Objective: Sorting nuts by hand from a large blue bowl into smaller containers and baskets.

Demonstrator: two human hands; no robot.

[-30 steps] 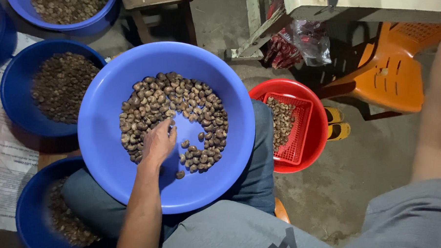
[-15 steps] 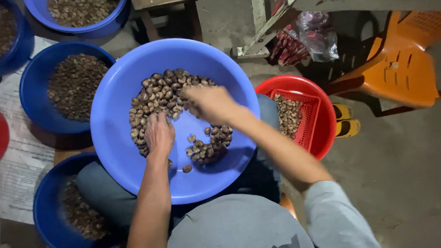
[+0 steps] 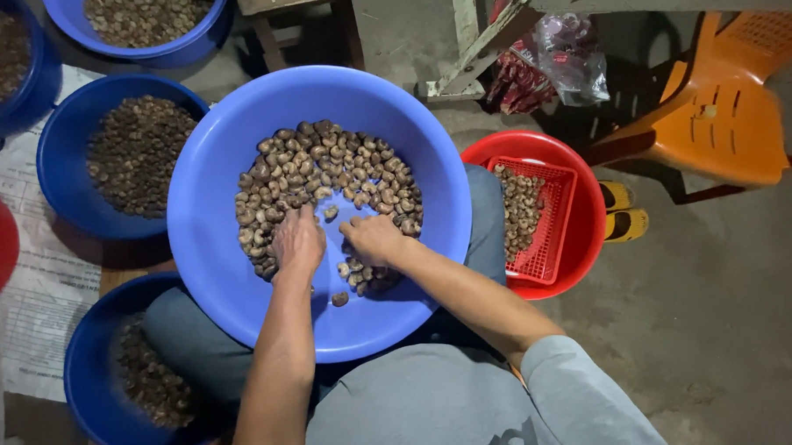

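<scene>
A big blue plastic basin [image 3: 213, 255] rests on my lap and holds a ring of brown cashew nuts [image 3: 324, 168]. My left hand [image 3: 297, 242] lies palm down on the nuts at the ring's lower left, fingers curled over them. Close beside it, my right hand [image 3: 375, 241] rests on the nuts at the lower middle, fingers bent down into the pile. Whether either hand has a nut pinched in its fingers is hidden. One loose nut [image 3: 339, 299] lies below both hands on the bare basin floor.
Blue basins of darker nuts stand at left [image 3: 70, 194], lower left [image 3: 91, 400], top [image 3: 157, 51] and top left corner [image 3: 32, 95]. A red basin [image 3: 585, 242] with a red basket of nuts sits at right. An orange plastic chair [image 3: 726, 132], a wooden stool [image 3: 301, 6] and a metal frame stand behind.
My right arm came in from the right edge, swept over the nuts at the top of the ring, then drew back down beside my left hand. The left hand barely moved.
</scene>
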